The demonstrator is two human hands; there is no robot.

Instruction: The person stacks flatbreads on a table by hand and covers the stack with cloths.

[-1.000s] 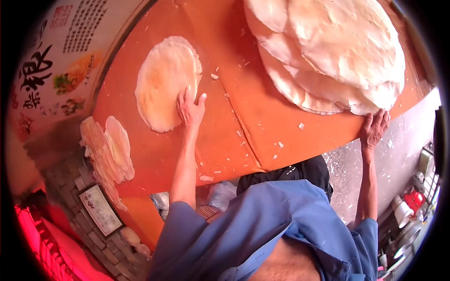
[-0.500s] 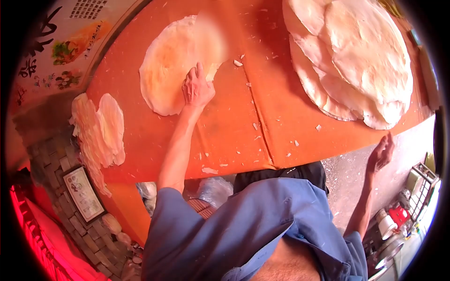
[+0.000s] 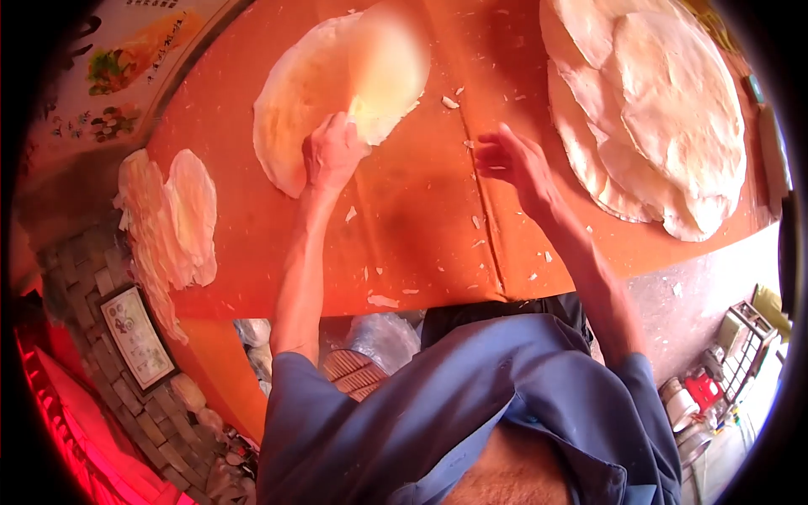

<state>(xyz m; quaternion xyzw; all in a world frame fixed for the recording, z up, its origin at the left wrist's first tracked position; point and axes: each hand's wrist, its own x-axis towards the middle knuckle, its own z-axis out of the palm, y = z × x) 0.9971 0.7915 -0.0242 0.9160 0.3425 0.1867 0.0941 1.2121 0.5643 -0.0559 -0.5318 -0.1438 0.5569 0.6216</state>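
My left hand [image 3: 335, 151] has its fingers closed on the lower edge of a large round flatbread [image 3: 307, 93], whose upper right part is blurred. The flatbread lies on the orange table [image 3: 421, 227]. My right hand [image 3: 512, 158] is over the table to the right of it, fingers apart, holding nothing. Right of that hand is a tall stack of pale flatbreads [image 3: 665, 109]. At the table's left edge lie thin, folded flatbread pieces [image 3: 189, 219], some hanging over the side.
Crumbs and a small flake [image 3: 450, 103] are scattered on the table. A framed card [image 3: 137, 337] stands by brickwork at the lower left. A red object [image 3: 703, 391] and a wire rack [image 3: 745, 345] are at the lower right.
My right hand has come from beside the table's right edge to over its middle. My left hand has closed on the flatbread's edge. The view has shifted, so the stack appears farther right.
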